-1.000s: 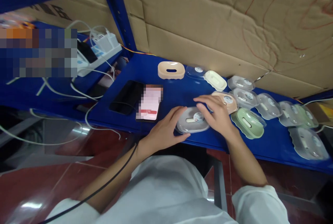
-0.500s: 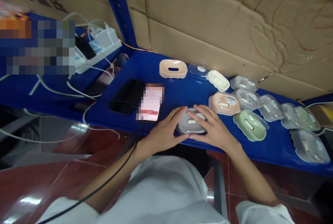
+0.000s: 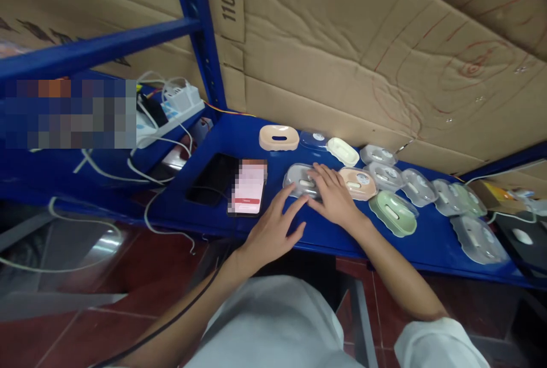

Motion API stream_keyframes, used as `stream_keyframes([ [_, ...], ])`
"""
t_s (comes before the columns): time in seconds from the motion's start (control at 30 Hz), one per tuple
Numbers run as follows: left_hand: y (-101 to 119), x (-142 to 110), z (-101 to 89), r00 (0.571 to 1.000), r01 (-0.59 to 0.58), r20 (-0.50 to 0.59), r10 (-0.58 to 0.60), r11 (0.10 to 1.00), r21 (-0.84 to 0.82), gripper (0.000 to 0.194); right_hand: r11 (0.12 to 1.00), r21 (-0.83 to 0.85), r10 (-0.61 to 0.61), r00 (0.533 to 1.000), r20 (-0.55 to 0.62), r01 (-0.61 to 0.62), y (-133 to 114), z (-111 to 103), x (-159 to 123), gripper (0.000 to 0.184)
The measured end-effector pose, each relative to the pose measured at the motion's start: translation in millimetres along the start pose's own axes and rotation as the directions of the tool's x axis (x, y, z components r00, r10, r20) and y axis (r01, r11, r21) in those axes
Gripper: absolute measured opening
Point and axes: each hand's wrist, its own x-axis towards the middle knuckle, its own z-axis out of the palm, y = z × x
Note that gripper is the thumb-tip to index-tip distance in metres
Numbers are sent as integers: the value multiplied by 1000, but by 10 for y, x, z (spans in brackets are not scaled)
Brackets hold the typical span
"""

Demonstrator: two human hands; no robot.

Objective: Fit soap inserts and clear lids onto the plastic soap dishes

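A grey soap dish with a clear lid [image 3: 296,177] lies on the blue shelf [image 3: 325,231]. My right hand [image 3: 332,194] rests flat on its right part, fingers stretched out over the lid. My left hand [image 3: 273,228] lies on the shelf just in front of the dish, fingers spread, fingertips close to its near edge. A peach lidded dish [image 3: 358,182] sits right beside my right hand, and a green one [image 3: 392,212] lies further right.
A peach dish base [image 3: 278,137], a clear lid [image 3: 313,139] and a cream insert [image 3: 342,151] lie at the back. Several grey lidded dishes [image 3: 474,237] stretch to the right. Two phones [image 3: 248,188] lie at left, cables and a power strip [image 3: 179,109] beyond. Cardboard lines the back wall.
The grey dish has been pushed away from the shelf's front edge toward the back, beside the peach dish. My left hand has let go of it and now lies flat.
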Motion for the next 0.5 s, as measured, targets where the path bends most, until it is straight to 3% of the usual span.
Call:
stream_keyframes([
  [0.17, 21, 18, -8, 1000, -5, 14, 5, 999, 48, 57, 988, 135, -85, 996, 21, 81, 387, -227, 624, 51],
  [0.27, 21, 20, -7, 999, -3, 36, 1, 998, 67, 56, 991, -40, 129, 988, 88, -126, 709, -386, 965, 47],
  [0.37, 18, 15, -9, 999, 2, 51, -6, 997, 76, 54, 892, -260, 415, 899, 138, -371, 978, -420, 1149, 52],
  [0.5, 16, 5, -19, 998, 1, 61, -5, 998, 70, 54, 810, -326, 555, 816, 163, -487, 1171, -332, 1100, 33],
])
